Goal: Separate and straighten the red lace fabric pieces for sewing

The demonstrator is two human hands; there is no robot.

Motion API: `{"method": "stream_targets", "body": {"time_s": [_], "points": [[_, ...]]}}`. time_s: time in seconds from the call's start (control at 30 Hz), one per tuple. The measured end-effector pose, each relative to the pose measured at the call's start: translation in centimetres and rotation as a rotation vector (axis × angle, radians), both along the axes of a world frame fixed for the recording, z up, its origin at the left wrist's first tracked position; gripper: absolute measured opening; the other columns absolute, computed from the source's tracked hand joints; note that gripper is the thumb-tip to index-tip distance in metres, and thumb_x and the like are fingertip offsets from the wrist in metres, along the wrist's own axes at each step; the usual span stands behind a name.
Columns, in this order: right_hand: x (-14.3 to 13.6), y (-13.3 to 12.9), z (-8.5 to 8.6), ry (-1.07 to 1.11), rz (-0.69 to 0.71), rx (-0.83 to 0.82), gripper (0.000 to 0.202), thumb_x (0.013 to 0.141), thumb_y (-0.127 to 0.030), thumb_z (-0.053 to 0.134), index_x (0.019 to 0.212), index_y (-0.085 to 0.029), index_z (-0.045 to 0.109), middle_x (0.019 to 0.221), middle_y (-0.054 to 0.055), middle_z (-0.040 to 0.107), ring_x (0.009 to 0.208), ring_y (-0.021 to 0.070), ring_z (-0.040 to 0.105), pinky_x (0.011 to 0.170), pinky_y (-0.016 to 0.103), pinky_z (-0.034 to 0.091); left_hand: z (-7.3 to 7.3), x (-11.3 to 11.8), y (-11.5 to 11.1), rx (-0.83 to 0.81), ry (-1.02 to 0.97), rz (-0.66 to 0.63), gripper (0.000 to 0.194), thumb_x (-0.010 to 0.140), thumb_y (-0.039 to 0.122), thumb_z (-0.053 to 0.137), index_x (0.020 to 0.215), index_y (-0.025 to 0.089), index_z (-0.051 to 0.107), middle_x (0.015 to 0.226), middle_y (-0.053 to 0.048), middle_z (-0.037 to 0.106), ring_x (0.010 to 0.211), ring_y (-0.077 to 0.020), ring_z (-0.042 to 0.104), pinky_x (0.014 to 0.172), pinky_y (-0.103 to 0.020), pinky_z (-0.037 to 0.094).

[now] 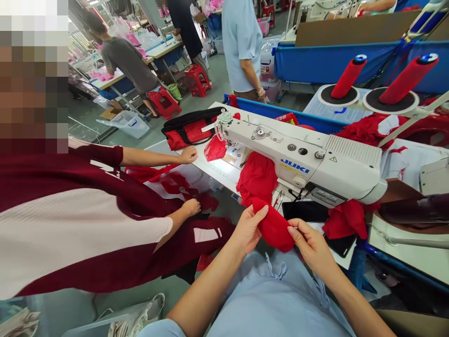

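A piece of red fabric is stretched between my hands, just above my lap. My left hand pinches its left side, thumb on top. At its right edge, my right hand grips the cloth between thumb and fingers. The fabric seems to run on to a bunched red heap on the sewing table, beside the white sewing machine. Another red scrap lies near the needle end of the machine.
To my left a person in a maroon and pink top rests one fist on the table edge. Red thread cones stand behind the machine. A dark phone lies right of the fabric. A black and red bag sits at the far left corner.
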State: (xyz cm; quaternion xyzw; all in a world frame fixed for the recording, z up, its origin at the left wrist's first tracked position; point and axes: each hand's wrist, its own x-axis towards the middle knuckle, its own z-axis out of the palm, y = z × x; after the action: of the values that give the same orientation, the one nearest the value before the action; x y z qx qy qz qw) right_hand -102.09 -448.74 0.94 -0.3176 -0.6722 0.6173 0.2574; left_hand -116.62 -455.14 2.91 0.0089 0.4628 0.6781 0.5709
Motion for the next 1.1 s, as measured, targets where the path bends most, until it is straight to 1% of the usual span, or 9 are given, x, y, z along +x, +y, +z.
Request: {"method": "stream_targets", "body": {"time_s": [0.2,0.33,0.47,0.53,0.63,0.77,0.87,0.97,1.1], "points": [[-0.3,-0.6,0.2,-0.014,0.015,-0.207,0.041,0.081,-0.06,0.057,0.072,-0.02,0.057,0.057,-0.002,0.051,0.049,0.0133,0.044,0.045,0.025,0.036,0.2,0.3,0.3,-0.005,0.007,-0.036,0.033,0.061,0.037,0.085,0.07,0.013,0.066,0.064,-0.002,0.067,0.056,-0.0098,0.058,0.06,-0.022,0.045],[-0.4,-0.7,0.3,0.015,0.004,-0.147,0.04,0.083,-0.055,0.058,0.067,-0.019,0.057,0.058,-0.002,0.047,0.051,0.0121,0.042,0.046,0.024,0.035,0.5,0.5,0.6,-0.023,-0.023,-0.007,0.034,0.059,0.038,0.086,0.067,0.013,0.064,0.062,-0.001,0.066,0.055,-0.0085,0.056,0.058,-0.021,0.044],[-0.1,-0.7,0.5,0.05,-0.005,-0.162,0.038,0.087,-0.053,0.055,0.068,-0.02,0.055,0.057,-0.003,0.048,0.049,0.0124,0.044,0.045,0.024,0.038,0.6,0.7,0.6,-0.022,-0.087,-0.094,0.035,0.057,0.034,0.088,0.069,0.011,0.064,0.065,-0.002,0.066,0.056,-0.0091,0.058,0.06,-0.022,0.046],[0.0,-0.7,0.7,0.049,0.006,-0.167,0.037,0.088,-0.053,0.053,0.07,-0.021,0.055,0.057,-0.002,0.05,0.049,0.0129,0.046,0.046,0.024,0.038,0.7,0.9,0.7,-0.026,-0.114,-0.097,0.034,0.057,0.031,0.088,0.071,0.011,0.064,0.066,-0.002,0.067,0.058,-0.0094,0.059,0.061,-0.022,0.046],[0.0,-1.0,1.1,0.052,0.028,-0.102,0.037,0.091,-0.05,0.05,0.067,-0.021,0.053,0.057,-0.002,0.048,0.049,0.0129,0.044,0.046,0.025,0.037,0.6,1.3,1.0,-0.035,-0.146,-0.014,0.034,0.055,0.03,0.089,0.066,0.013,0.061,0.061,0.0,0.063,0.054,-0.008,0.056,0.058,-0.02,0.045],[-0.1,-1.7,1.2,0.078,0.031,0.131,0.037,0.093,-0.039,0.046,0.061,-0.022,0.044,0.058,-0.003,0.041,0.052,0.0123,0.038,0.048,0.025,0.032,0.2,1.6,1.8,-0.1,-0.189,0.123,0.031,0.053,0.021,0.089,0.064,0.016,0.061,0.058,0.004,0.059,0.052,-0.0069,0.052,0.058,-0.02,0.045],[-0.1,-2.2,0.9,0.088,0.038,0.205,0.034,0.094,-0.033,0.044,0.062,-0.022,0.043,0.06,-0.003,0.041,0.052,0.0125,0.038,0.049,0.025,0.031,-0.1,1.5,2.4,-0.176,-0.251,0.137,0.022,0.059,0.013,0.084,0.063,0.017,0.062,0.059,0.003,0.06,0.053,-0.008,0.052,0.061,-0.022,0.046],[-0.1,-2.1,0.6,0.079,0.021,0.197,0.034,0.094,-0.035,0.045,0.062,-0.022,0.044,0.059,-0.003,0.041,0.052,0.0126,0.038,0.049,0.026,0.031,-0.4,1.3,2.6,-0.207,-0.286,0.116,0.017,0.065,0.011,0.079,0.063,0.016,0.063,0.057,0.003,0.06,0.053,-0.0083,0.053,0.061,-0.022,0.046],[0.0,-1.6,0.3,0.078,-0.043,0.011,0.037,0.093,-0.043,0.047,0.063,-0.022,0.047,0.057,-0.004,0.041,0.051,0.0123,0.037,0.049,0.025,0.032,-0.6,1.0,2.2,-0.174,-0.32,0.026,0.017,0.069,0.019,0.08,0.067,0.013,0.064,0.057,0.0,0.062,0.051,-0.0093,0.055,0.057,-0.022,0.047]]}}
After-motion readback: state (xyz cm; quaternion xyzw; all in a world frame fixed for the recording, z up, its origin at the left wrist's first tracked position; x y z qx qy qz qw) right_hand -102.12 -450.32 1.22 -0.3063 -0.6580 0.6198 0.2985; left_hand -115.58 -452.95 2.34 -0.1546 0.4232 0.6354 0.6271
